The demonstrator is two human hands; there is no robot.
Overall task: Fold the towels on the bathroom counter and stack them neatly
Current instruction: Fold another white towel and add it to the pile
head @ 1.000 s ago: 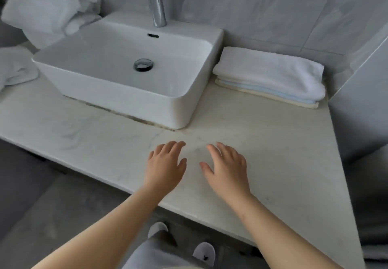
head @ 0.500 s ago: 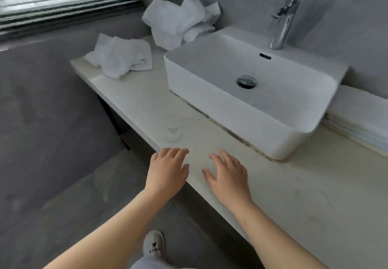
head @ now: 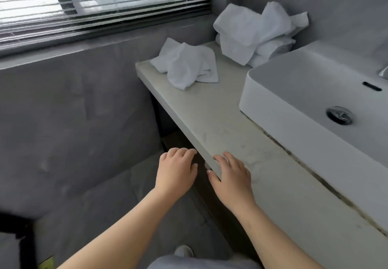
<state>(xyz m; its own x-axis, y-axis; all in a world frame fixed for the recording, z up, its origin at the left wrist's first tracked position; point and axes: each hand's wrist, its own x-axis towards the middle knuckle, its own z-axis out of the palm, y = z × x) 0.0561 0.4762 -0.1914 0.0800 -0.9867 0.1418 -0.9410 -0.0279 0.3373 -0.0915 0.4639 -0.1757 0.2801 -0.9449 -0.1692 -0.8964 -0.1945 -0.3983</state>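
Note:
Two crumpled white towels lie at the far left end of the pale stone counter point(head: 210, 117). The nearer crumpled towel point(head: 186, 67) sits by the counter's end. The larger crumpled towel point(head: 256, 33) is bunched in the corner against the wall, behind the basin. My left hand point(head: 176, 172) hovers in front of the counter's edge, over the floor, fingers loosely bent and holding nothing. My right hand point(head: 231, 176) is over the counter's front edge, palm down, fingers spread, holding nothing. Both hands are well short of the towels.
A white rectangular basin point(head: 315, 92) with a metal drain point(head: 339, 115) stands on the counter at the right. A window with slatted blinds point(head: 105, 1) fills the upper left above a grey wall. Grey floor tiles lie below the counter.
The view has swung left: the folded stack right of the basin has left the frame and the crumpled towels are nearer the middle. My left hand has come off the counter, past its edge.

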